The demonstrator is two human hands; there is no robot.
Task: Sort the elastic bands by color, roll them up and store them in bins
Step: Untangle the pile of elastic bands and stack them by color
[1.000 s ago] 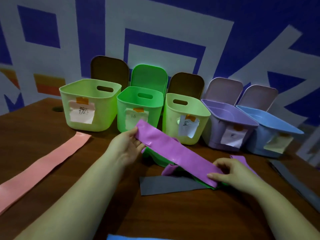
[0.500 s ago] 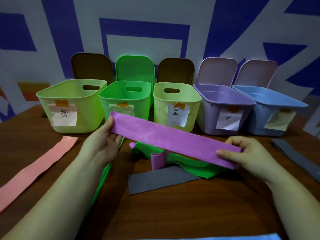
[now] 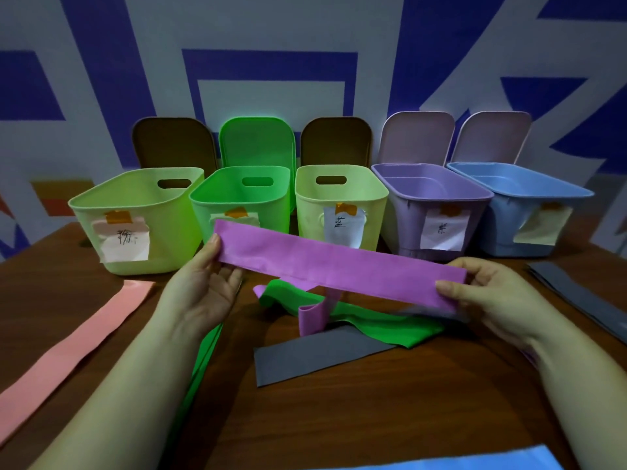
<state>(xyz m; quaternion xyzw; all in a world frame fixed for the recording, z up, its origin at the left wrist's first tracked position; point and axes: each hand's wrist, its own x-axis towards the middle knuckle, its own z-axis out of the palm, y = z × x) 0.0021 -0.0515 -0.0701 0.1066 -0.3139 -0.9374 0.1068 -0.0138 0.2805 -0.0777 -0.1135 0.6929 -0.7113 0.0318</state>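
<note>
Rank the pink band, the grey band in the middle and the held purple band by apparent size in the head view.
1. pink band, though nearer the camera and cut off by the frame
2. purple band
3. grey band, partly hidden under the green band

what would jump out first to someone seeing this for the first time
The purple band held out flat between the left hand and right hand at centre draws the eye first. Behind it, five open bins stand in a row along the wall, each with a paper label. A pink band lies flat on the table at left.
</note>
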